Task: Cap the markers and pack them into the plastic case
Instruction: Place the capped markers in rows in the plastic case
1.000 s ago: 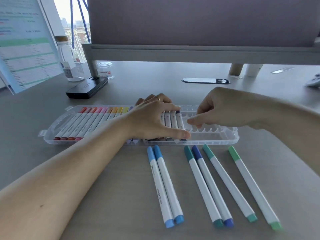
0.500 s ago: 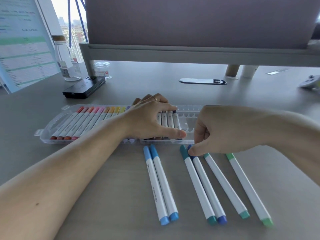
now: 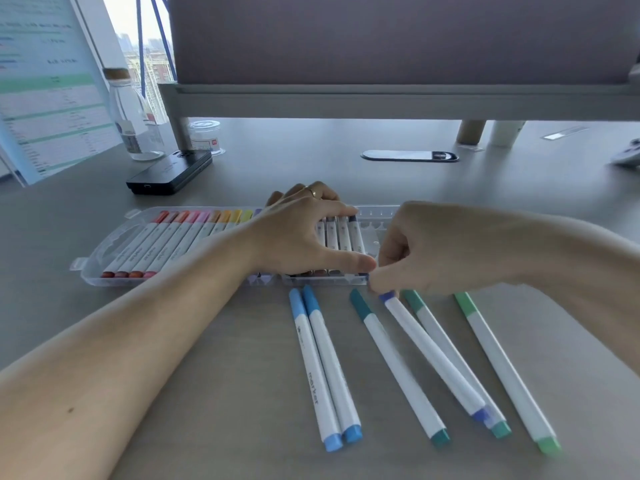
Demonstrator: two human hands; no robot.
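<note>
A clear plastic case [image 3: 93, 268] lies across the desk, its slots filled from the left with red, pink, orange and yellow capped markers [image 3: 180, 237]. My left hand [image 3: 304, 233] rests spread on the markers in the case's middle, thumb at the near rim. My right hand [image 3: 415, 254] pinches the cap end of a dark blue marker [image 3: 433, 355], whose far end is lifted and blurred. On the desk lie two light blue markers [image 3: 322, 368], a teal marker [image 3: 398, 368], a blue-green marker [image 3: 457, 362] and a green marker [image 3: 505, 372], all capped.
A black box [image 3: 169, 173], a glass bottle [image 3: 133, 123] and a small jar [image 3: 206, 135] stand at the back left by a tilted printed sheet [image 3: 52, 91]. A grey shelf [image 3: 381, 98] spans the back. An oval cable port [image 3: 408, 155] sits mid-desk.
My right hand came from the case's empty slots down to the loose markers, took the dark blue marker's cap end and began lifting it. My left hand stayed on the case.
</note>
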